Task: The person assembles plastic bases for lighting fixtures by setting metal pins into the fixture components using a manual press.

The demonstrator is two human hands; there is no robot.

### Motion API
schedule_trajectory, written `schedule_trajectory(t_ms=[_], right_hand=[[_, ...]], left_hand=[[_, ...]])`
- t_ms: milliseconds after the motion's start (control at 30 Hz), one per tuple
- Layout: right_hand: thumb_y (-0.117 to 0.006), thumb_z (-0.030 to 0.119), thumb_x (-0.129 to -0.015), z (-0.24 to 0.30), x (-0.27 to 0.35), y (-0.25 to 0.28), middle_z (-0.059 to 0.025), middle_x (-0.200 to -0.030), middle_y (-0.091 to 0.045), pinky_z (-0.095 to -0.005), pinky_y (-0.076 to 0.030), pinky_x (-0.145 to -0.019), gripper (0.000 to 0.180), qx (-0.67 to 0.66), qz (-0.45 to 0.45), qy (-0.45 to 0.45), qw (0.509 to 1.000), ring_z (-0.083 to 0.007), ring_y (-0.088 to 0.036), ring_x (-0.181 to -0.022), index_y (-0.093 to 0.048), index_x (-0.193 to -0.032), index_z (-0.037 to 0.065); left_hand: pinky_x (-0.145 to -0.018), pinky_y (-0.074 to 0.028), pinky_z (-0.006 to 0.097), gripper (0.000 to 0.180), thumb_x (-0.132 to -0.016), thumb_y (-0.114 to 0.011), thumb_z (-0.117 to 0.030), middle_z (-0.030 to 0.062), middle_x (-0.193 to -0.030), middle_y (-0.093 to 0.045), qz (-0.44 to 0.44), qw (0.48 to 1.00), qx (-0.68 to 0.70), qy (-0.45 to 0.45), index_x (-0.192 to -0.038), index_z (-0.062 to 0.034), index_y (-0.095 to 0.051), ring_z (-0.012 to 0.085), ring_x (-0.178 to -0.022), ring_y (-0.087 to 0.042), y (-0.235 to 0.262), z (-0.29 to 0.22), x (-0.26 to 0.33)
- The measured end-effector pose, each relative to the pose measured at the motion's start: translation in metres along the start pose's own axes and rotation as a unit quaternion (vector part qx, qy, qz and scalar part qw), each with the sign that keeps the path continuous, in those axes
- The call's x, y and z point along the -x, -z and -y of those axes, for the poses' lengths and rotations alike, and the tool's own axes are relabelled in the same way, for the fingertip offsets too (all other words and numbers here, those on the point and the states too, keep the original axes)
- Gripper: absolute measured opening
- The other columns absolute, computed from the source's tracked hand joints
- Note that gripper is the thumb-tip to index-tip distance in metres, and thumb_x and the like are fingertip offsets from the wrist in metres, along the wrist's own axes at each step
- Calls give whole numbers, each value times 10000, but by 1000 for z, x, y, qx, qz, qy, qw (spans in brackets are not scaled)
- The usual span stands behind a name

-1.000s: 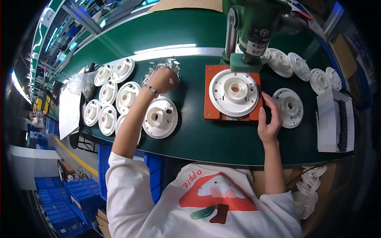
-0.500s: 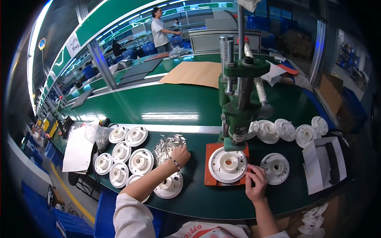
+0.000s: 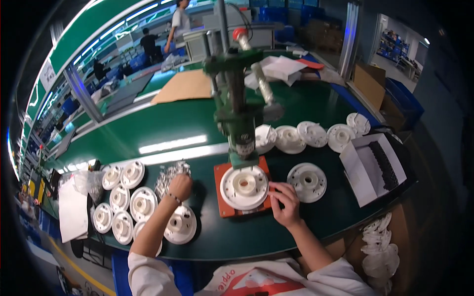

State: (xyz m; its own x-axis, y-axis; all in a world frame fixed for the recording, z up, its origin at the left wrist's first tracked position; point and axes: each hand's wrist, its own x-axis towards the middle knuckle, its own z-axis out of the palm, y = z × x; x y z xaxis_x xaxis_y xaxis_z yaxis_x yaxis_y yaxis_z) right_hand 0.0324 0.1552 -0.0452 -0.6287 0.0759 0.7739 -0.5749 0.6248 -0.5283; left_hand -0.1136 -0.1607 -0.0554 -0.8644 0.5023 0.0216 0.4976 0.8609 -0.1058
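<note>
My left hand (image 3: 180, 187) reaches into a heap of small silvery metal pieces (image 3: 167, 178) on the green table, its fingers curled down; whatever they pinch is hidden. My right hand (image 3: 286, 203) holds the right rim of a round white plastic base (image 3: 236, 198) between thumb and fingers. That base lies flat, its raised hub upward, on an orange-red plate (image 3: 223, 209). Right above it stands the head of a green hand press (image 3: 244, 157), apart from the hub. A second white base (image 3: 307, 183) lies just right of my right hand.
Several white bases (image 3: 143, 203) lie left, beside and under my left forearm. More bases with small parts (image 3: 290, 139) line the back right. A white box (image 3: 374, 169) with dark parts stands at right. Behind lies brown cardboard (image 3: 183, 86); a person (image 3: 180, 22) stands farther off.
The whole view has swung rightward and tilted, so the table and press appear farther left. My left hand stays at the metal pieces, and my right hand stays at the base's rim.
</note>
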Motion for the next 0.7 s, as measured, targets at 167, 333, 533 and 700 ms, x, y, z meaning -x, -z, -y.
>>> schedule_trajectory(t_ms=[167, 333, 533, 700], right_hand=[[-565, 14, -743, 2, 2, -1, -125, -979, -614, -348, -459, -767, 81, 23, 3, 17, 1000, -279, -564, -885, -624, -797, -1], [-590, 2, -724, 15, 3, 7, -117, -957, -615, -349, -469, -727, 89, 38, -3, 22, 999, -269, -574, -831, -623, -807, 8], [-743, 8, -583, 94, -9, -11, -67, -827, -568, -305, -471, -605, 330, -101, 73, 102, 987, -217, -565, -698, -649, -897, 49], [-749, -1, -545, 100, -7, -10, -50, -779, -528, -276, -437, -531, 371, -107, 87, 124, 983, -181, -530, -636, -668, -905, 45]], left_hand=[[-624, -495, 394, 88, -662, -530, -52, 156, -772, -581, -104, 994, 31, -23, -630, -22, -607, 320, -746, -589, 0, -4, -1], [-598, -493, 362, 80, -632, -549, -40, 115, -787, -594, -164, 975, 150, 22, -649, -69, -622, 286, -698, -586, 47, -25, 24], [-611, -475, 237, 103, -687, -575, 59, 41, -825, -584, -38, 680, 723, -118, -737, -22, -613, 121, -745, -580, 90, -133, 78], [-670, -496, 208, 50, -771, -562, 57, 37, -849, -583, 127, 450, 883, -33, -765, 13, -585, 98, -761, -571, 94, -144, 93]])
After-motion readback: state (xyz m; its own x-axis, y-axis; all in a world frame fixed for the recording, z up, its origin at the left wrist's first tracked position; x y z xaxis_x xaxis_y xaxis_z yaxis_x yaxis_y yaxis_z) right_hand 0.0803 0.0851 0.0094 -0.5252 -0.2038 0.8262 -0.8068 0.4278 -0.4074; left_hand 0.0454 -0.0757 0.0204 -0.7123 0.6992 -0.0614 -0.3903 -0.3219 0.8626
